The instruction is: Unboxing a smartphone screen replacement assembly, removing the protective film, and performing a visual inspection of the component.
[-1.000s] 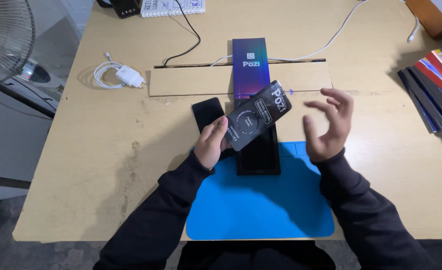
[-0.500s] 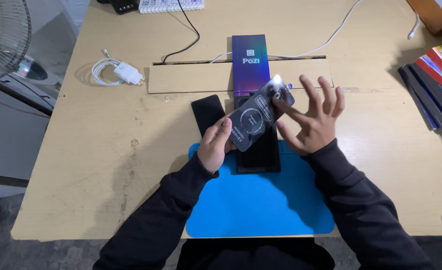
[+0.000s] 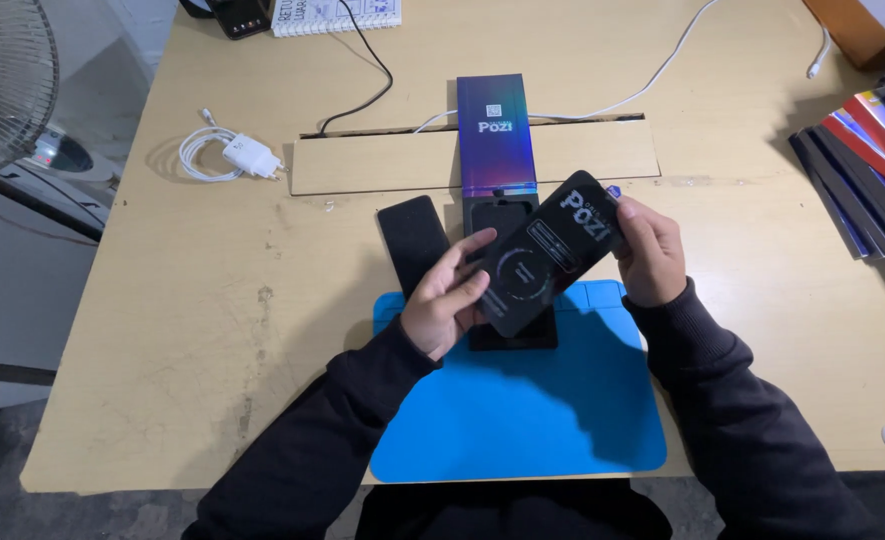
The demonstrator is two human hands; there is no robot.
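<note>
Both my hands hold a black smartphone (image 3: pixel 549 252) with a printed film on its screen, tilted above the table. My left hand (image 3: pixel 445 299) grips its lower left end, my right hand (image 3: pixel 648 250) its upper right end. Under the phone lies an open black box tray (image 3: pixel 510 335), partly hidden, its near end resting on a blue mat (image 3: pixel 522 410). A black rectangular insert (image 3: pixel 412 240) lies flat just left of the tray. Behind stands the purple-blue box lid (image 3: pixel 496 135).
A white charger with coiled cable (image 3: pixel 232 156) lies at the far left. A cardboard strip (image 3: pixel 382 160) crosses the table behind the box. Stacked coloured folders (image 3: pixel 862 160) sit at the right edge. A fan (image 3: pixel 2 80) stands off the table's left side.
My right hand, open and apart from the phone a second ago, has come in and closed on the phone's upper right end. The left hand keeps its grip.
</note>
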